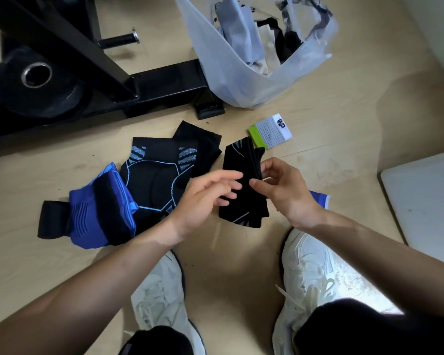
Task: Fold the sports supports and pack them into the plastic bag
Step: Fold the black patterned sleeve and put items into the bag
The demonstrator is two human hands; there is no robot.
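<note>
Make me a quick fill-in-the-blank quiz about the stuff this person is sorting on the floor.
1. The right hand pinches the held support, which is mostly ____.
2. The strapped support on the floor at far left is black and ____.
3. The small white band near the plastic bag has a ____ end.
Missing words: black; blue; green.

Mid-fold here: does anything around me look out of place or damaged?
The plastic bag sags open on the floor, its top edge ragged, possibly torn. One blue support lies apart from the others, mostly hidden behind the right hand, which pinches the black support. Nothing else stands out.
</note>
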